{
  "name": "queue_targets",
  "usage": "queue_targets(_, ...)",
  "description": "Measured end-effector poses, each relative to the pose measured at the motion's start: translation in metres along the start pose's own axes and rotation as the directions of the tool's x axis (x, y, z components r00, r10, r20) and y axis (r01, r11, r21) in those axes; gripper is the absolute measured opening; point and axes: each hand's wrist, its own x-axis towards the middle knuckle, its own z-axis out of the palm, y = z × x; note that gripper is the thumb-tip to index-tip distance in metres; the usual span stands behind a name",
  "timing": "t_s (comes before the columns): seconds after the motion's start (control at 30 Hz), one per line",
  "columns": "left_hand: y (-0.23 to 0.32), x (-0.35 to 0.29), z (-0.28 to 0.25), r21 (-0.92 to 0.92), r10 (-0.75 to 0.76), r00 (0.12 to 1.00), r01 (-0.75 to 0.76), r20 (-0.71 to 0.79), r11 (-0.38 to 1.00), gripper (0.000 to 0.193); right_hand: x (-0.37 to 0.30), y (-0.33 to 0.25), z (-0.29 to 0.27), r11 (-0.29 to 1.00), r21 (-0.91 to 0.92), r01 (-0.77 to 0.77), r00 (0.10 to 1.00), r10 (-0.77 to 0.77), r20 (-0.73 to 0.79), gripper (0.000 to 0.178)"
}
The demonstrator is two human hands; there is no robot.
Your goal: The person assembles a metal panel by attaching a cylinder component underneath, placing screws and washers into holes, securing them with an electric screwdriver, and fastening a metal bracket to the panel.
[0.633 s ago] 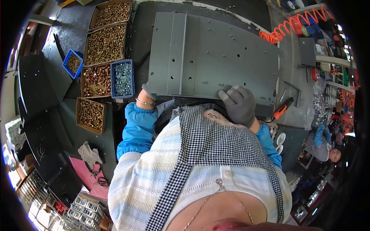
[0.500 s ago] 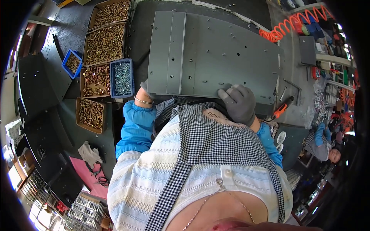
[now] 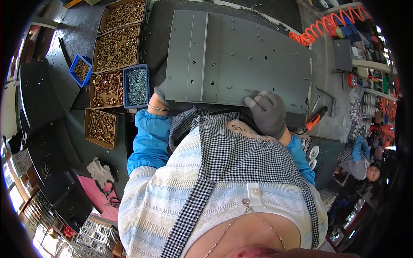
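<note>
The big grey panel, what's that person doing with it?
The person has gloved hands on the grey panel. The left hand is at its near left corner; the right hand rests at its near edge, fingers bent. To the left are cardboard boxes of gold-coloured metal parts; on the right lies an orange-handled tool, not in either hand.

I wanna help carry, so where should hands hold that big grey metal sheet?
Probably the left and right ends of the grey metal sheet, one hand coming in from each side: it's wide and mostly flat, so holding both ends should balance it. The left hand is at the near left corner; the right hand is at the near edge, short of the right end.
</note>
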Motion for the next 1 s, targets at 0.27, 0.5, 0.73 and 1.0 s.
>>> queue_targets(0.27,0.004,0.003,0.005,-0.039,-0.06,0.998,0.06,0.022,0.997,0.042,0.003,-0.001,-0.002,1.0,0.028,-0.003,1.0,0.003,0.013,0.028)
queue_targets(0.5,0.007,0.006,0.008,-0.067,-0.1,0.994,0.102,0.039,0.993,0.042,0.006,-0.004,-0.005,1.0,0.009,-0.028,0.999,0.027,0.029,0.027)
queue_targets(0.73,0.005,0.01,0.009,-0.085,-0.134,0.989,0.139,0.054,0.987,0.043,0.009,-0.004,-0.009,0.998,0.062,-0.004,1.0,0.004,0.003,0.029)
queue_targets(1.0,0.001,0.009,0.005,-0.1,-0.187,0.978,0.195,0.09,0.976,0.043,0.007,-0.006,-0.007,1.0,0.018,-0.006,1.0,0.006,0.011,0.026)
